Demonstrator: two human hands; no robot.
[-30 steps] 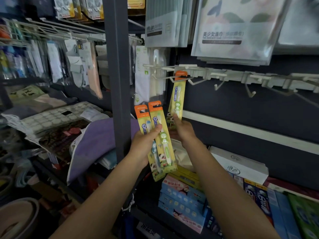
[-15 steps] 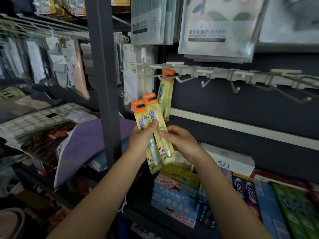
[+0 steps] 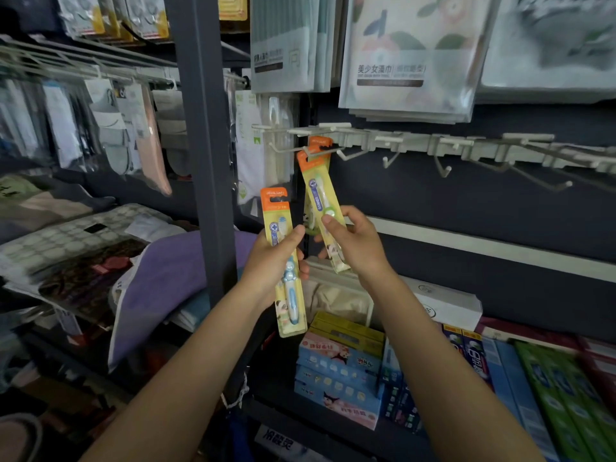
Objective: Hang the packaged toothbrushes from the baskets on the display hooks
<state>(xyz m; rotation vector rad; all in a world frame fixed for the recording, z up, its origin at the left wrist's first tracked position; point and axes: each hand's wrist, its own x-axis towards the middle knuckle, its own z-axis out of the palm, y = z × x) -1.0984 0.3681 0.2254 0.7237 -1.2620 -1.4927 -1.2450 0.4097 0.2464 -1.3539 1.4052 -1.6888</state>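
In the head view, a yellow blister-packed blue toothbrush [image 3: 287, 271] is gripped upright, orange header topmost, by the left hand [image 3: 275, 266] below the white wire display hook [image 3: 293, 149], while a green-brushed pack [image 3: 321, 211], its header leaning up-left at that hook, is pinched by the right hand [image 3: 355, 243].

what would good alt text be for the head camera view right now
A person's right hand lifts a yellow carded green toothbrush pack to a white display hook where another pack hangs. The left hand grips a yellow carded blue toothbrush pack above boxed toothpaste.
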